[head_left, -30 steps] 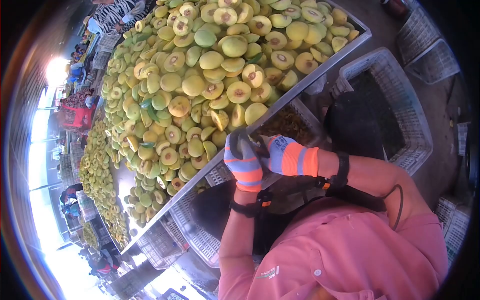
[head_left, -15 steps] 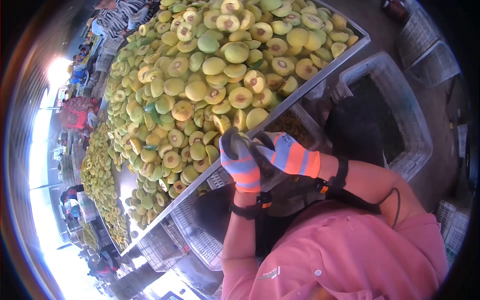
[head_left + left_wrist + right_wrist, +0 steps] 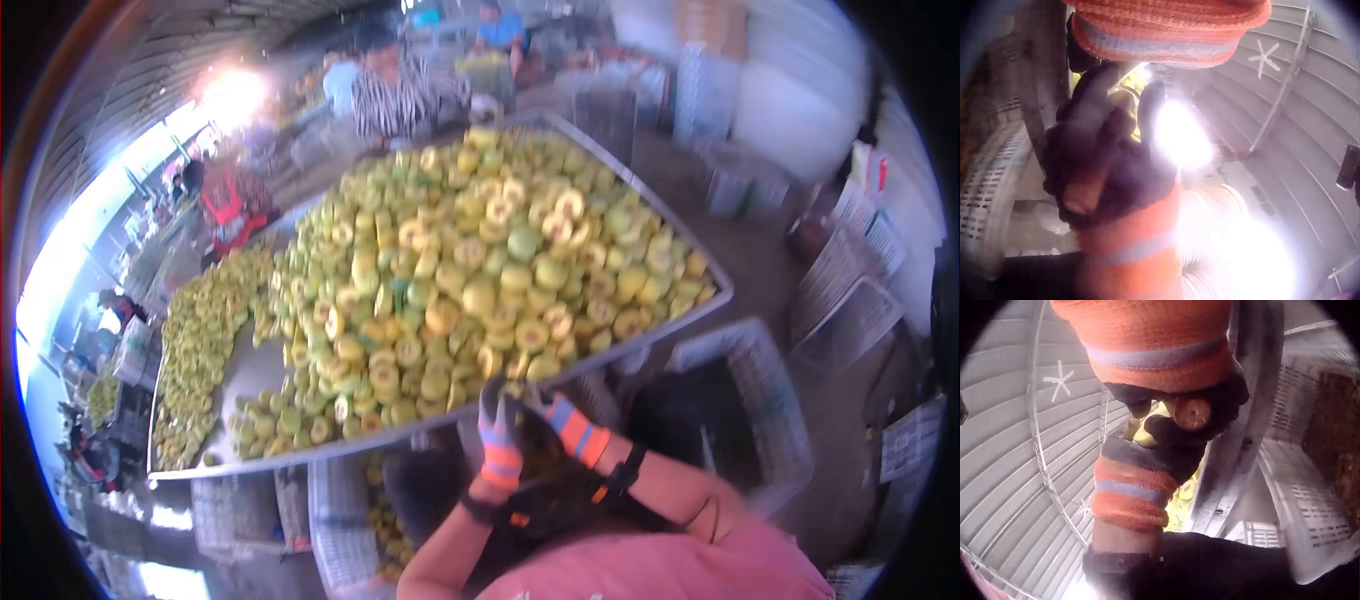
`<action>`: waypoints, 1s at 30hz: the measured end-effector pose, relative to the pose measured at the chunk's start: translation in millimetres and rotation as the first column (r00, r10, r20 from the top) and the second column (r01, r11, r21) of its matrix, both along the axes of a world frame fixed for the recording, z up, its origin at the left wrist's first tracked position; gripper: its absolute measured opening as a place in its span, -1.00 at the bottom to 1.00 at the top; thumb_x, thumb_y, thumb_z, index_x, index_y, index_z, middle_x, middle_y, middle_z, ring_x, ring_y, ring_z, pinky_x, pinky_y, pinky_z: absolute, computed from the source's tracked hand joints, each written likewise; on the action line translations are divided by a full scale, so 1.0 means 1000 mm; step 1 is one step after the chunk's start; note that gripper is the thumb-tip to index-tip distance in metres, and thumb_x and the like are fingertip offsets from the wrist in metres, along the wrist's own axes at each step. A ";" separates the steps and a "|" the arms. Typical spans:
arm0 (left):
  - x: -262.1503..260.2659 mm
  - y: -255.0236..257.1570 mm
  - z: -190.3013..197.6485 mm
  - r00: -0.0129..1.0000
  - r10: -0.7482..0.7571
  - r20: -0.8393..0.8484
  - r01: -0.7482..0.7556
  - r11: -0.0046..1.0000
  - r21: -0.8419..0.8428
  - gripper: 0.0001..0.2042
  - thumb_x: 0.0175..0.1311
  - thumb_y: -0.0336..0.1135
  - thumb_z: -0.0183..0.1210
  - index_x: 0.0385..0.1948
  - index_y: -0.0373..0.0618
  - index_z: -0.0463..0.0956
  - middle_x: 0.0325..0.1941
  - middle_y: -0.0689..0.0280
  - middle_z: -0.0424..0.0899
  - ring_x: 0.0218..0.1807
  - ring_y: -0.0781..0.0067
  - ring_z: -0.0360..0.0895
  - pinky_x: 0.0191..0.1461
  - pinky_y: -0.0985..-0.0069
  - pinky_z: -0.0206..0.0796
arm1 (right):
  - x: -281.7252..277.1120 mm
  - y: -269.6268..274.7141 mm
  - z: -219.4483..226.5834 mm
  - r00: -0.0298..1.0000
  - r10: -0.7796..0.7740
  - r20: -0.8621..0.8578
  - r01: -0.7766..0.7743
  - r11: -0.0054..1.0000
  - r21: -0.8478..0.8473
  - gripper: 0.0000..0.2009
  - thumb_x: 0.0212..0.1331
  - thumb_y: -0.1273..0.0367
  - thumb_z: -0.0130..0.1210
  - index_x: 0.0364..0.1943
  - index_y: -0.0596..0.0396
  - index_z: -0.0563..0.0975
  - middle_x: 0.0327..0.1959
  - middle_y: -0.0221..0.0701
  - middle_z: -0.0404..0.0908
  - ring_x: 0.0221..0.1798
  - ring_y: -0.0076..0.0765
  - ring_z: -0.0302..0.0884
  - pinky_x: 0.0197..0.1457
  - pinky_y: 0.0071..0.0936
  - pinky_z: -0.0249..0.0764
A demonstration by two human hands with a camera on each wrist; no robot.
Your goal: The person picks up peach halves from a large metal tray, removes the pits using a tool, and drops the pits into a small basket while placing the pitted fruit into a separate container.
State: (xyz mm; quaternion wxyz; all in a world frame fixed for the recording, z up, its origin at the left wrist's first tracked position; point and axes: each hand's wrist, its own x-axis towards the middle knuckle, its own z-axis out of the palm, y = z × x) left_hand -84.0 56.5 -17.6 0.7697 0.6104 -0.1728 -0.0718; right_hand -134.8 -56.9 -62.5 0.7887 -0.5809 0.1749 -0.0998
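Note:
My gloved left hand (image 3: 498, 432) and gloved right hand (image 3: 572, 428) are close together at the near edge of a metal-rimmed table (image 3: 400, 432). A heap of halved yellow-green peaches (image 3: 480, 295) covers much of it. In the right wrist view, my right hand grips a tool by its round wooden handle (image 3: 1192, 414); the tool's working end is hidden. Dark-coated fingers of the left hand (image 3: 1141, 484) hold a yellow-green peach (image 3: 1145, 431) against the right hand's fingers. The left wrist view shows that peach (image 3: 1126, 100) only partly, between both gloves.
A large plastic crate (image 3: 790, 420) stands to the right of my knees, and another crate (image 3: 335, 535) is below the table's near edge. More crates (image 3: 850, 300) are stacked at far right. Other people, one in striped clothing (image 3: 410, 100), are beyond the table.
The head view has tilted up and now takes in the whole table and the room behind. My hands stay together at the table edge, their grip slightly shifted.

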 end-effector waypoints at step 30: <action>0.008 0.081 0.010 0.988 -0.134 -0.078 0.146 0.971 0.189 -0.83 0.27 -0.37 0.27 -0.21 -0.27 0.65 -0.29 0.33 0.74 -0.24 0.64 0.55 -0.12 0.57 0.42 | -0.029 0.037 0.076 0.930 0.368 0.002 -0.231 0.586 -0.777 -0.72 0.14 0.41 0.15 -0.03 0.07 0.55 -0.13 -0.25 0.66 -0.04 -0.09 0.59 0.03 -0.28 0.48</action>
